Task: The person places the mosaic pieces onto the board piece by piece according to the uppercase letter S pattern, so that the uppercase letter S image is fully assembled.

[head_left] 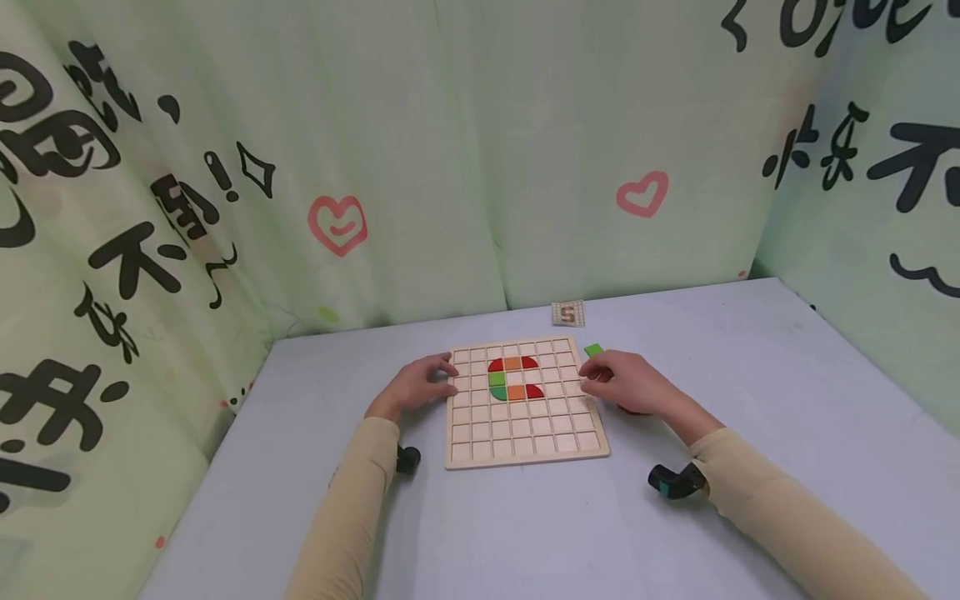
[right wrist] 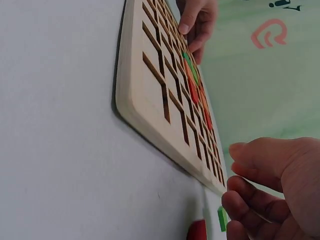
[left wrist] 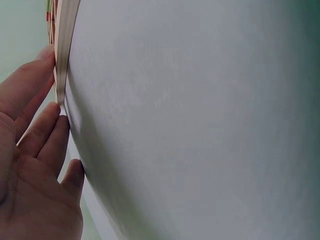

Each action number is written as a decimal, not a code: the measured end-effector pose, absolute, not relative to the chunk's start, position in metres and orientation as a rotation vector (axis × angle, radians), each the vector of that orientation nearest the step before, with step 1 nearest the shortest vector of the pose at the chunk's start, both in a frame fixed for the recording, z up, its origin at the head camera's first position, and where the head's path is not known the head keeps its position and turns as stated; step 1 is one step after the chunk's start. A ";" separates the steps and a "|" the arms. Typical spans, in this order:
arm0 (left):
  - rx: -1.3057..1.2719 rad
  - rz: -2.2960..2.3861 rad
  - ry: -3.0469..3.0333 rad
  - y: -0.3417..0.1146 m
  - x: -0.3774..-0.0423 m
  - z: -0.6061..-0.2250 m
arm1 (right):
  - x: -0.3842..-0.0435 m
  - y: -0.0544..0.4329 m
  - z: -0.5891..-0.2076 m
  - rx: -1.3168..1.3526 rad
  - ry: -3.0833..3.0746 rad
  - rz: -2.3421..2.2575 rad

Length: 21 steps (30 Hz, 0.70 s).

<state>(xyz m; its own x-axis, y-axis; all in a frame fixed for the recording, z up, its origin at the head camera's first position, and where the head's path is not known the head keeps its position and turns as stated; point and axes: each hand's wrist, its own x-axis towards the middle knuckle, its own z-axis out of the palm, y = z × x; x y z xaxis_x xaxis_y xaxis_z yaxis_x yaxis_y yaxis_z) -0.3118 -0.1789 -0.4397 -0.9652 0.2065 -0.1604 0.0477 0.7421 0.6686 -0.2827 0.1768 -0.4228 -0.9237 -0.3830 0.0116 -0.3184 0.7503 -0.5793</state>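
Observation:
A square wooden grid board lies on the table. Red, orange and green pieces fill several of its upper cells in a C-like shape around one bare cell. My left hand is at the board's left edge, its fingertips touching the rim in the left wrist view. At the right edge is my right hand, its fingers loosely bent and nothing seen between thumb and fingertips. Just beyond it lies a loose green square piece. Below that hand in the right wrist view, a red piece shows on the table.
A small card with a printed grid pattern lies behind the board near the table's back edge. A pale green curtain with black writing and pink hearts hangs around the white table. Each wrist wears a dark camera.

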 end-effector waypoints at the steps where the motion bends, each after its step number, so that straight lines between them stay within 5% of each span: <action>1: 0.202 1.035 2.719 -0.179 -0.311 -0.440 | -0.281 0.182 -0.422 -0.554 2.845 -0.905; 21: 0.201 1.043 2.719 -0.179 -0.311 -0.442 | -0.264 0.250 -0.432 -0.445 2.886 -0.872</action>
